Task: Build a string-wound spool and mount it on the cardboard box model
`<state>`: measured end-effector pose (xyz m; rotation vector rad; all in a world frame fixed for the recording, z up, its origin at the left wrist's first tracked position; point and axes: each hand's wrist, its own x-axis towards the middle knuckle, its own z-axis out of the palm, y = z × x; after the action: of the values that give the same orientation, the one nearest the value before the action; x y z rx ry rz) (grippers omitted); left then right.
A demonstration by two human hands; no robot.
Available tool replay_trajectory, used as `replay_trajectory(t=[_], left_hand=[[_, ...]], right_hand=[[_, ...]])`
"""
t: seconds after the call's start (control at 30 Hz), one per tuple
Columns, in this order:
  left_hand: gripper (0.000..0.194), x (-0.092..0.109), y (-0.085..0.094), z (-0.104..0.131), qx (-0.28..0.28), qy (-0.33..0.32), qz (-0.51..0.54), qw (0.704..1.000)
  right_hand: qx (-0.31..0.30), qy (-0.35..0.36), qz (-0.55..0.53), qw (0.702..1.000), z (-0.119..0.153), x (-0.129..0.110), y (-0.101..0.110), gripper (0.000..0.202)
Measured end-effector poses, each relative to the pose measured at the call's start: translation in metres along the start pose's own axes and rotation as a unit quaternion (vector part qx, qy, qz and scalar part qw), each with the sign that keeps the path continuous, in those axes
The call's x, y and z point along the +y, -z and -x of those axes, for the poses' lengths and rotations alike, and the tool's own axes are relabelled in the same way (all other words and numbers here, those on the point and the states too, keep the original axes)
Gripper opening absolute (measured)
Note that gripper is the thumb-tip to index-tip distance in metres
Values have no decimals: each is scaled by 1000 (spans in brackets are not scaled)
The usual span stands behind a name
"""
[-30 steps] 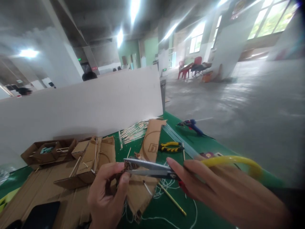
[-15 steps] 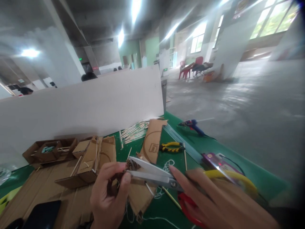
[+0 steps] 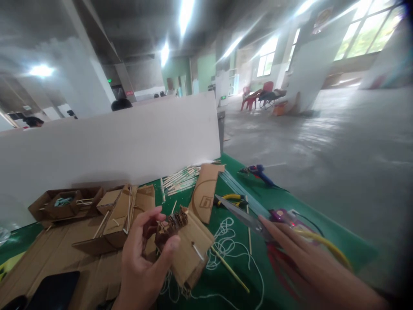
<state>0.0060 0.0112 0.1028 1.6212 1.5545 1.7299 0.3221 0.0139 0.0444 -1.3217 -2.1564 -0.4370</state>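
My left hand [image 3: 142, 258] is curled around a small cardboard box [image 3: 190, 245], thumb on its near side and fingers behind. Rough corrugated cardboard strips [image 3: 177, 219] stand up from the box's top end, and a short white stick pokes out of its face. My right hand [image 3: 306, 254] grips red-handled scissors [image 3: 243, 217] off to the right, blades together and pointing up-left, apart from the box. White string [image 3: 226, 241] lies in loops between the two hands, beside a thin wooden stick [image 3: 230, 269].
Beyond the scissors are yellow-black pliers [image 3: 234, 198], a cardboard strip [image 3: 204, 193], a glue gun [image 3: 258, 173] and a purple device [image 3: 280, 217]. Thin sticks [image 3: 179, 181] lie by the white partition [image 3: 129, 142]. Cardboard constructions [image 3: 122, 215] and a dark phone-like slab [image 3: 53, 290] are at left.
The scissors have moved right, away from the cardboard strips, and their blades have come together. My left hand's fingers have loosened and spread somewhat, and more of the box shows.
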Motion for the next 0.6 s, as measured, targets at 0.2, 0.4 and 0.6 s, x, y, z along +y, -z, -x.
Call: replay_trajectory(t=[0.2, 0.4, 0.6], left_hand=[[29, 9, 9, -15, -75, -41, -64, 994], [23, 3, 20, -21, -75, -74, -136, 985], [35, 1, 27, -21, -103, -114, -132, 979]], right_hand=[[-135, -5, -151, 979, -2, -11, -52, 48], [-167, -41, -89, 981, -15, -24, -74, 44], [-194, -41, -49, 979, -20, -37, -73, 46]])
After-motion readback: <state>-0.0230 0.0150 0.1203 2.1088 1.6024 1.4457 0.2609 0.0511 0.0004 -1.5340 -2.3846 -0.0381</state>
